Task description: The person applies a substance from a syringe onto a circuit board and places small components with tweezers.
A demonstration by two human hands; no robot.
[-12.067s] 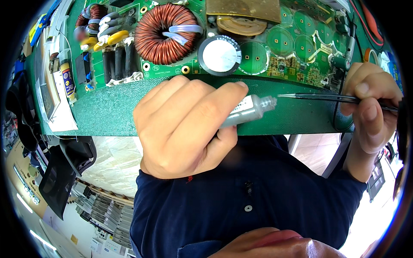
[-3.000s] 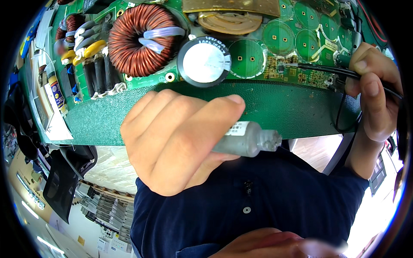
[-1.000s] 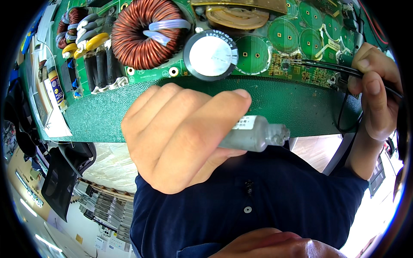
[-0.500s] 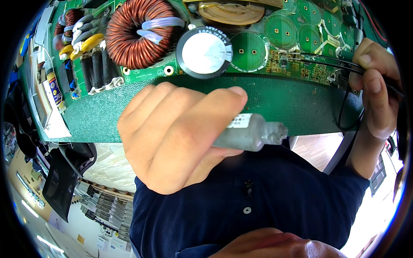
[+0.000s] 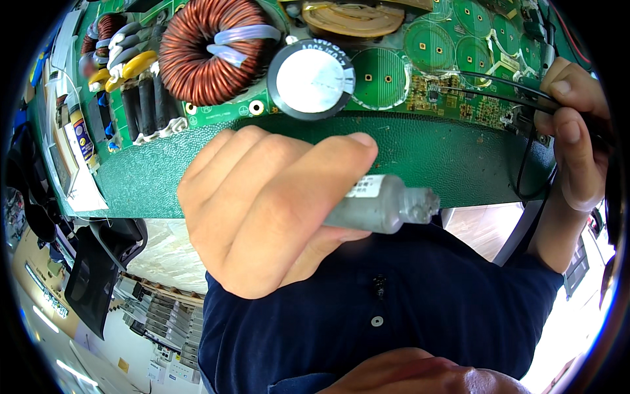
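Note:
My left hand [image 5: 262,203] is closed around a small grey translucent bottle [image 5: 377,207] with a white label. The bottle lies sideways above the table's front edge, its uncapped-looking, clear neck pointing right. At the far right, my right hand [image 5: 577,125] pinches black tweezers [image 5: 539,92] between thumb and fingers. Their two arms stand apart and reach left over the green circuit board [image 5: 379,95]. The thin tips are close to a cluster of small chips and parts [image 5: 433,95] near the board's front edge; contact cannot be made out.
A copper-wound coil [image 5: 210,56] and a large round capacitor [image 5: 310,80] rise from the board. A green textured mat [image 5: 144,177] lies under it. A glue-like tube [image 5: 82,134] sits at left, and a black cable [image 5: 522,171] hangs near my right hand.
The tweezers' arms have spread apart, the upper tip rising away from the lower one. My left hand and the bottle have barely moved.

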